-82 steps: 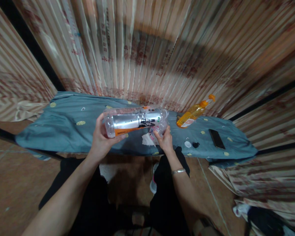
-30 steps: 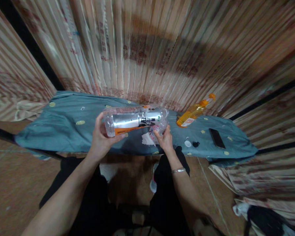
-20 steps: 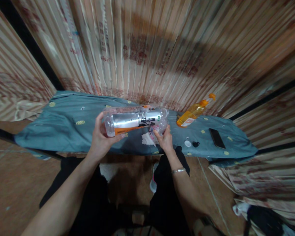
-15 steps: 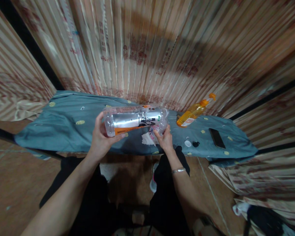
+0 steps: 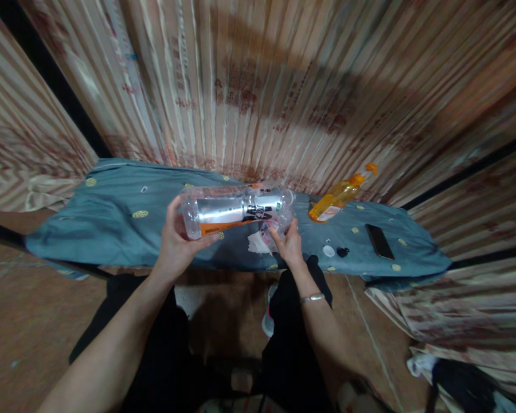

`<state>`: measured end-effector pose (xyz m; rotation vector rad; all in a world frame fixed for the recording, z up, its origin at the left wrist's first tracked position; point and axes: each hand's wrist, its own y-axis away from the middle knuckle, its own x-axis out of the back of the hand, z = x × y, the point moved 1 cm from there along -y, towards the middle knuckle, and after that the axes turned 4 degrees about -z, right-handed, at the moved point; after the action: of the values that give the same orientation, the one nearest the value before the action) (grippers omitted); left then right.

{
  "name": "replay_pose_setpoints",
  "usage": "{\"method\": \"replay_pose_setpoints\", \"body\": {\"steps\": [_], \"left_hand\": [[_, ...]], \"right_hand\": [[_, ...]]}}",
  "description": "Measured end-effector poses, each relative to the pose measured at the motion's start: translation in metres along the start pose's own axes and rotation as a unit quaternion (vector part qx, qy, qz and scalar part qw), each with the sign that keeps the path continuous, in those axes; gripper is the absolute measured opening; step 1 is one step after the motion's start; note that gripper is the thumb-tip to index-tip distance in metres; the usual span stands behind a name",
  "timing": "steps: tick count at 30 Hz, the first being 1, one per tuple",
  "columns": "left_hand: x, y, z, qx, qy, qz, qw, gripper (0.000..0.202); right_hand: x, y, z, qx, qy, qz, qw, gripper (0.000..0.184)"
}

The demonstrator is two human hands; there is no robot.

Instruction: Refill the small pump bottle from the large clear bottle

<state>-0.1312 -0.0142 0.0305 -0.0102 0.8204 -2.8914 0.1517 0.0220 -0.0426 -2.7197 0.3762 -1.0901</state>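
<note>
Evidently a two-handed hold: the left hand (image 5: 176, 236) clasps a clear bottle (image 5: 230, 211), sideways over the tabletop (image 5: 112, 229); the right hand (image 5: 289, 244) pinches its shoulder. Any shift probably needs both.

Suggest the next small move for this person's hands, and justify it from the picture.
Perhaps a firmer grip by the left hand on the clear bottle, leaving the right hand freer to adjust. The left cups one end of the sideways bottle; the right's fingers are at the other, near some white paper. Exactly what they pinch is hard to tell.
</note>
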Motion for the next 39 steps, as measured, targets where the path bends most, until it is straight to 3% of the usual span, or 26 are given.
{"method": "replay_pose_setpoints", "body": {"steps": [13,23,39], "left_hand": [[0.0003,-0.0008,0.0004,-0.018,-0.004,-0.002,1.0,0.09],[-0.0004,0.0014,0.0037,0.034,-0.006,0.0,0.999,0.088],[-0.0024,-0.0007,0.0018,0.029,0.006,0.018,0.999,0.09]], "right_hand": [[0.0011,0.0007,-0.003,-0.017,0.004,-0.001,1.0,0.06],[0.0008,0.0005,-0.0014,-0.013,0.003,0.002,1.0,0.062],[0.0018,0.0006,-0.0023,-0.015,0.0,-0.002,1.0,0.061]]}}
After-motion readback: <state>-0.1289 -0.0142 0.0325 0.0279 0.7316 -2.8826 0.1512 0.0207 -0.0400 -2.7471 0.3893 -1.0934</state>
